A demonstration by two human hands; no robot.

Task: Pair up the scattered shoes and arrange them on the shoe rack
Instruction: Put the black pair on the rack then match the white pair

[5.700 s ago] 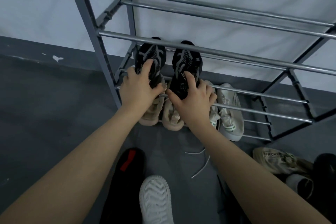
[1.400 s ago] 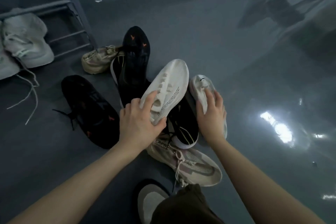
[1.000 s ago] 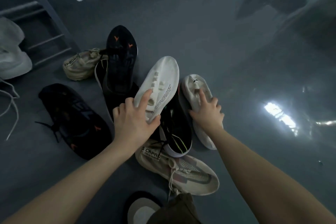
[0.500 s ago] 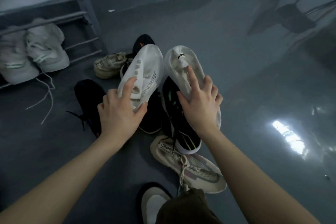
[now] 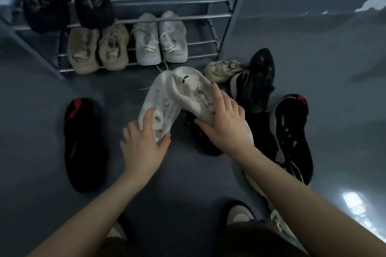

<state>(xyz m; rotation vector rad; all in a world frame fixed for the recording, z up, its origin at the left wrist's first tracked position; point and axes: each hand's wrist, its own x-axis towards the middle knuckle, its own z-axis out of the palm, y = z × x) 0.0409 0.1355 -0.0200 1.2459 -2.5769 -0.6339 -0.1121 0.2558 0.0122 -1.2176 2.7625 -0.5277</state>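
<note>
Two white shoes (image 5: pixel 177 98), held tilted with toes touching, hang just before the grey shoe rack (image 5: pixel 223 16), whose rails carry black, beige and white pairs, while dark shoes (image 5: pixel 292 135) lie scattered near it.

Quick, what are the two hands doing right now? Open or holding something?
Left hand: grip closed on one white shoe, sole side up.
Right hand: grip closed on the other white shoe.
</note>
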